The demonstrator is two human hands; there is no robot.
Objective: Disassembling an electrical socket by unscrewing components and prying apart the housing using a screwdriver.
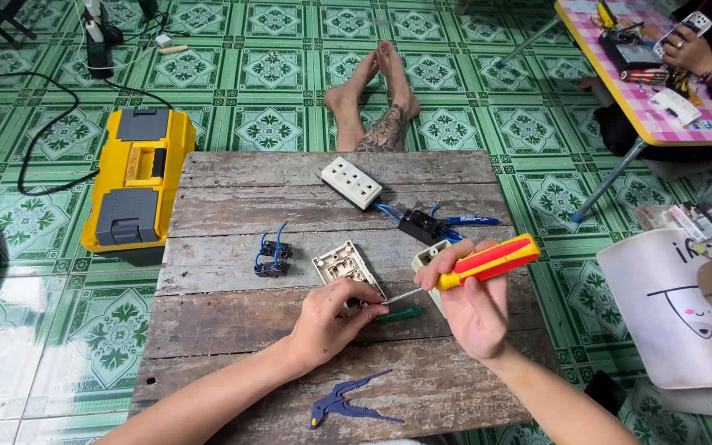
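My right hand (473, 306) grips a screwdriver with a red and yellow handle (488, 261); its metal shaft points left toward my left hand (333, 317). My left hand pinches a small part at the shaft's tip, just below an open cream switch housing (341, 264). A green-handled tool (399, 313) lies between my hands. A second cream housing (423, 257) is partly hidden behind my right hand.
On the wooden table (232, 330) lie a white socket plate (351, 182), two black switch modules with blue wires (274, 255) (420, 224), a blue pen (471, 220) and blue pliers (348, 401). A yellow toolbox (138, 183) stands left. Another person's feet (377, 86) and a pink table (644, 91) lie beyond.
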